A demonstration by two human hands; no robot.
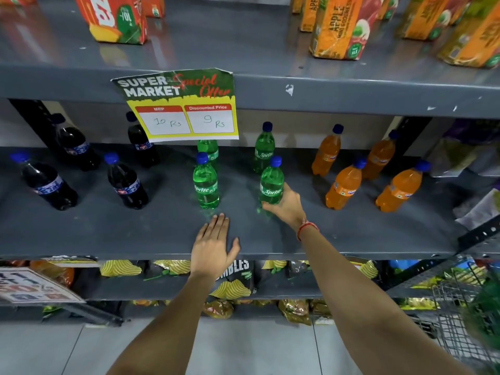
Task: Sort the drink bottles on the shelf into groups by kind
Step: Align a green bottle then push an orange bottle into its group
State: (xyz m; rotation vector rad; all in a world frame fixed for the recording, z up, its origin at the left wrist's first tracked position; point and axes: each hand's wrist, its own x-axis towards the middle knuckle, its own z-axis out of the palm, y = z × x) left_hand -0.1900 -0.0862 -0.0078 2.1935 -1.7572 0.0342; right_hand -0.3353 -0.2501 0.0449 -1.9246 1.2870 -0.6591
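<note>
On the grey middle shelf [135, 228] stand small blue-capped bottles. Several dark cola bottles [125, 182] are at the left, several green Sprite bottles [205, 182] in the middle, several orange soda bottles [345, 185] at the right. My right hand [285, 204] is wrapped around the lower part of the front right Sprite bottle [272, 181], which stands upright on the shelf. My left hand [213, 246] lies flat and open on the shelf's front edge, just below the front left Sprite bottle, holding nothing. One rear Sprite bottle is partly hidden by a price sign.
A green and yellow price sign [181, 104] hangs from the upper shelf, which carries juice cartons [341, 25]. Snack bags [232, 280] fill the shelves below. A wire cart [460, 307] stands at the lower right. More packets lie at the shelf's right end.
</note>
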